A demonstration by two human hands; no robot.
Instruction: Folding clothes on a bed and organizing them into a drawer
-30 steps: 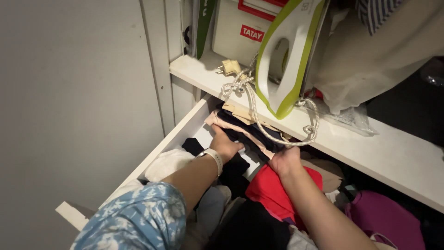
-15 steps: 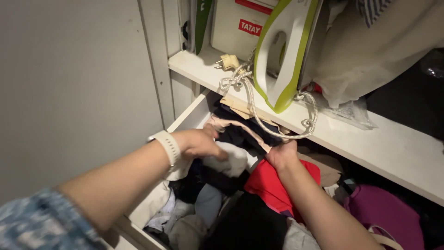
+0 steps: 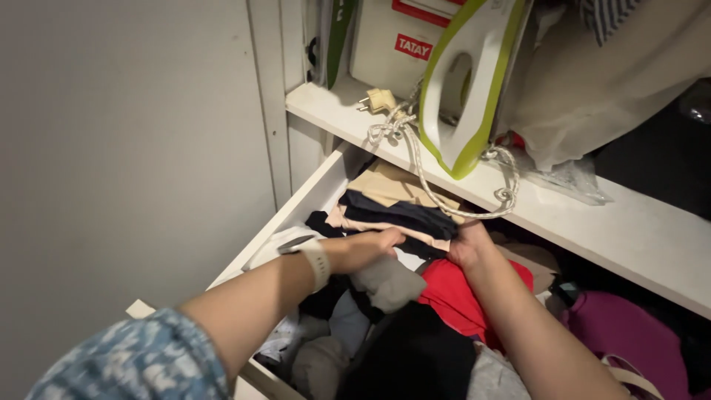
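Note:
An open white drawer is packed with clothes. At its back lies a stack of folded beige and navy garments. My left hand, with a white watch on the wrist, has its fingers tucked under the stack's front edge. My right hand grips the right end of the same stack. A grey garment lies just below my left wrist. A red garment sits under my right forearm.
A white shelf juts over the drawer. On it stands a green and white iron, whose braided cord hangs down over the drawer; its plug lies beside. A pale plastic bag, a black garment and a purple bag are nearby.
My left hand lifted a pale garment up from the drawer's left side, then came back down to the folded stack. The grey garment now lies below it. My right hand stayed at the stack.

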